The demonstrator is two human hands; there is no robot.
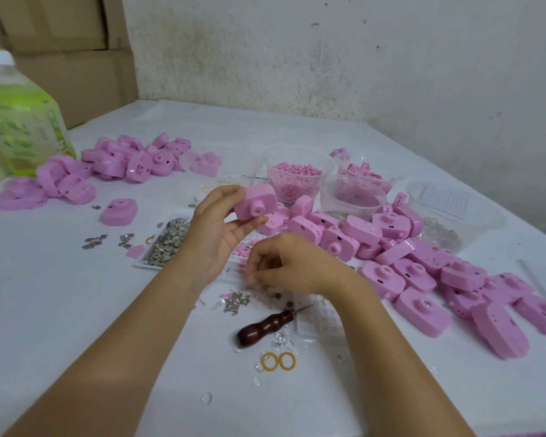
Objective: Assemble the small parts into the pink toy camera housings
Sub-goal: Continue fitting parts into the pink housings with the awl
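Note:
My left hand (216, 227) grips a pink toy camera housing (255, 202) above the table, its lens stub facing me. Lower and to the right, my right hand (286, 263) hovers over a scatter of small pink parts (243, 247), fingertips curled together; whether they pinch a part is too small to tell. Small metal screws (236, 301) lie just below that hand. A heap of pink housings (423, 272) spreads to the right, and a second heap (130, 160) lies at the far left.
Clear tubs stand behind the hands: one of pink pellets (295, 179), one nearly empty (352, 197). A tray of metal plates (167, 242) is at left. A wooden-handled awl (267, 324), yellow rubber bands (278, 361) and clear lenses lie near me. A green-labelled bottle (19, 127) stands far left.

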